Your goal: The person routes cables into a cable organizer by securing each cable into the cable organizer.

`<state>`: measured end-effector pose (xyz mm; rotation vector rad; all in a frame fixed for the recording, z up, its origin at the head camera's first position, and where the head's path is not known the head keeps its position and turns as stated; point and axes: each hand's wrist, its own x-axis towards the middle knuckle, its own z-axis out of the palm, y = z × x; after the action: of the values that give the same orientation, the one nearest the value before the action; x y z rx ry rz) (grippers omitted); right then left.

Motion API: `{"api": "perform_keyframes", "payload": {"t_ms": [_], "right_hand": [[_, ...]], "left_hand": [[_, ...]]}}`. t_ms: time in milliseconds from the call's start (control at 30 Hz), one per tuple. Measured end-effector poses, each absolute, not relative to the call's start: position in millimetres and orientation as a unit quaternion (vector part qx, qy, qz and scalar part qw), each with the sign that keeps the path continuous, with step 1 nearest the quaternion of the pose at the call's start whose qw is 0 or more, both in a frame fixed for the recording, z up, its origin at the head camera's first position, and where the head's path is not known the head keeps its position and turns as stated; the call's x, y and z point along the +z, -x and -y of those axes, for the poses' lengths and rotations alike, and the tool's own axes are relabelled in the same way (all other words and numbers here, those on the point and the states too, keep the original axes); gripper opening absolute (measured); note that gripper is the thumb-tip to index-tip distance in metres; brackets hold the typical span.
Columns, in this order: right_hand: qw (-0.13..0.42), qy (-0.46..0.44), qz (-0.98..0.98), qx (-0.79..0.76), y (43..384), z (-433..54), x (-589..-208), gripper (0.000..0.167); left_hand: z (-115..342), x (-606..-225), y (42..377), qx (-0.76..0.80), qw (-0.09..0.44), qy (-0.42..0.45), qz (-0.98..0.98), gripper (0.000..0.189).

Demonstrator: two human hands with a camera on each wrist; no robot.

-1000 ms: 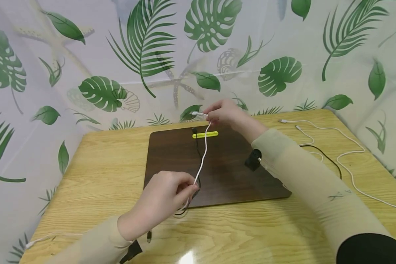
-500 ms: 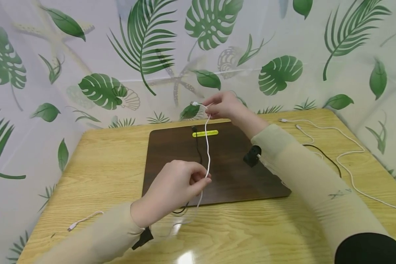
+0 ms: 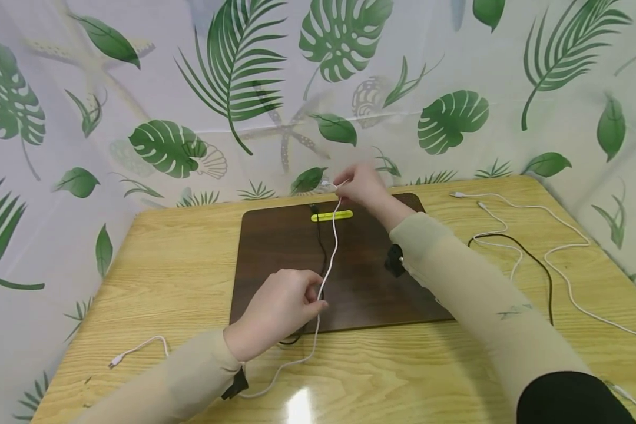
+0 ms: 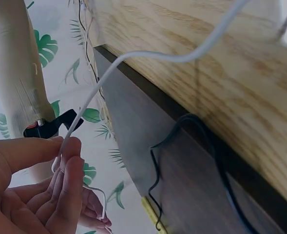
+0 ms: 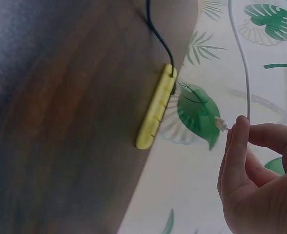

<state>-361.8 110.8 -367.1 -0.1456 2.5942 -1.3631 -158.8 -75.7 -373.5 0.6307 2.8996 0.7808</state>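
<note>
A white charging cable (image 3: 335, 241) stretches between my two hands above the dark brown board (image 3: 275, 247). My right hand (image 3: 364, 187) pinches it near its plug (image 3: 325, 184), above the board's far edge. Lower down, my left hand (image 3: 283, 306) pinches the same cable between thumb and fingers, as the left wrist view also shows. Below the left hand the cable (image 3: 297, 362) trails onto the wooden table. A yellow cable holder (image 5: 157, 109) with several slots lies at the board's far edge. One black cable (image 5: 158, 36) sits in its end slot, and its other slots show no cable.
White cables (image 3: 562, 247) and a black cable (image 3: 543, 268) lie on the table's right side. A white plug end (image 3: 119, 358) rests at the front left, and another white connector (image 3: 622, 393) at the front right. A leaf-print curtain (image 3: 381, 76) hangs behind the table (image 3: 180, 259).
My left hand first slid toward the board's middle, then dropped slightly. The right hand rose, then came down closer to the yellow holder. The white plug end at front left was drawn inward.
</note>
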Motion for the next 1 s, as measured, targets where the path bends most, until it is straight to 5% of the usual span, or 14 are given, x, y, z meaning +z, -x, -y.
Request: {"api": "perform_keyframes", "payload": {"t_ms": [1000], "right_hand": [[0.077, 0.055, -0.920, -0.379, 358.9, -93.2, -410.7, 0.025]], "left_hand": [[91.3, -389.3, 162.2, 0.268, 0.029, -0.186, -0.945, 0.039]]}}
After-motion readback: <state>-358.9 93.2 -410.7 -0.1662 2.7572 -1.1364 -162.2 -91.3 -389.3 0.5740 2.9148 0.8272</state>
